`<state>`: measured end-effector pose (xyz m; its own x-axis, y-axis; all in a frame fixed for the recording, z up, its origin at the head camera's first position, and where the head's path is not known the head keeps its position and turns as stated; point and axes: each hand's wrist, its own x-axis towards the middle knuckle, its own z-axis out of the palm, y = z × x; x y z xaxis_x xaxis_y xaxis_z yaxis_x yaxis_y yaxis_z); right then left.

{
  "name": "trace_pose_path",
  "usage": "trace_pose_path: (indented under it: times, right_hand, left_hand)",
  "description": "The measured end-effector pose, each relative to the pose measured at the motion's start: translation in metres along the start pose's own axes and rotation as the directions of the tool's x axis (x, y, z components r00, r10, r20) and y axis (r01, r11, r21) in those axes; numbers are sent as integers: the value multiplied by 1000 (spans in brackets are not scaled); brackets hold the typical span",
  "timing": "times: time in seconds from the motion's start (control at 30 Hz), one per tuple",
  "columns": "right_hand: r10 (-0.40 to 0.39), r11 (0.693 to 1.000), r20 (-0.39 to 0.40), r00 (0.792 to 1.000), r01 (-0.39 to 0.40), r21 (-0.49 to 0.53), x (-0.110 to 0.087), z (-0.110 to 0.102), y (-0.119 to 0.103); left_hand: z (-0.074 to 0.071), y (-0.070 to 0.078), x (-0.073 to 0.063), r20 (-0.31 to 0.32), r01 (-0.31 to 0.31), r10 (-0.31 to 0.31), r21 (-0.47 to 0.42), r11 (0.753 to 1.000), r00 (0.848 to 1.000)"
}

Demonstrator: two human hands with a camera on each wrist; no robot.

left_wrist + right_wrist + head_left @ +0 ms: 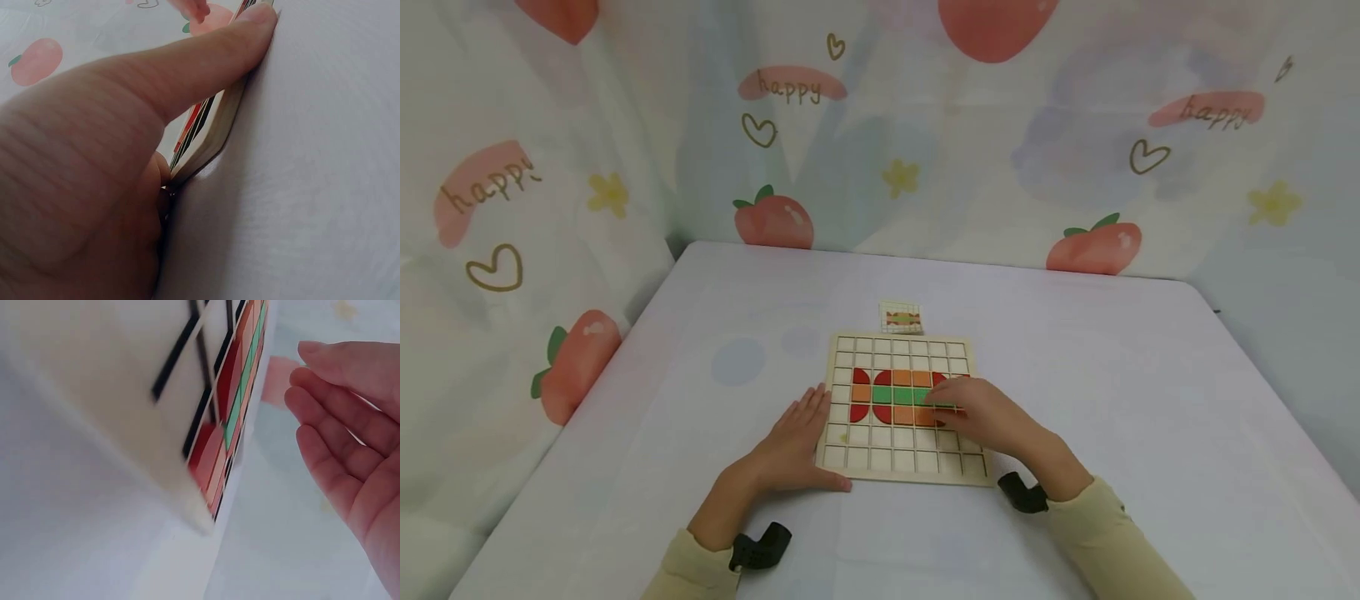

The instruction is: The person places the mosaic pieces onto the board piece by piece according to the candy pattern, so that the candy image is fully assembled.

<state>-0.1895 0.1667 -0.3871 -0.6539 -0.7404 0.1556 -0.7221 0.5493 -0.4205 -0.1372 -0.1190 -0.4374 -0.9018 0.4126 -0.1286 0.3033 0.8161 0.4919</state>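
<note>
A square wooden grid board (905, 460) lies flat on the table, with red, orange and green pieces set in a band across its middle cells. My left hand (793, 442) rests at the board's near left corner, its fingers along the left edge and its thumb against the front edge. In the left wrist view the thumb (206, 65) lies along the board's side. Over the right part of the pieces hovers my right hand (981, 410), hiding some of them. The right wrist view shows that hand (356, 419) with loosely bent fingers and nothing visible between them.
A small pattern card (901, 318) with a similar coloured design lies just behind the board. The white table (1075, 358) extends on both sides. A printed cloth (925, 150) hangs behind the table and at the left. Black wrist devices (762, 546) sit on both wrists.
</note>
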Motion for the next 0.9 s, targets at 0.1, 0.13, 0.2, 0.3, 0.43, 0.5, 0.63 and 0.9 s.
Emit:
trace_pose_path:
  times: [0.1,0.13,0.2,0.3,0.43,0.5,0.63,0.9]
  right_hand:
    - [30,999,-20,999,-30,22,-9,-3,4]
    - [40,999,-27,999,-40,29,-11,-4,5]
    - [59,997,-36,998,-58,44,-16,-5,6]
    - [88,995,-50,995,-86,43,-23,-6,8]
    - [145,989,-71,987,-145,8,-34,-9,11]
    - [173,985,-89,981,-175,-10,-41,-12,13]
    - [201,977,-129,971,-207,-38,-54,-16,18]
    - [245,966,-199,949,-255,-31,-84,-16,26]
  left_hand:
    - [-1,0,-1,1,5,-5,4,1000,1000]
    - [-2,-1,-1,2,7,-7,10,1000,1000]
    - [-3,-1,-2,4,10,-10,11,1000,1000]
    - [-3,-2,-2,6,10,-10,8,1000,1000]
    - [0,-4,-1,2,8,-8,4,1000,1000]
    - [1,-4,-1,1,11,-11,-1,1000,1000]
    - [1,-4,-1,0,17,-17,-2,1000,1000]
    - [0,-4,-1,5,13,-13,6,1000,1000]
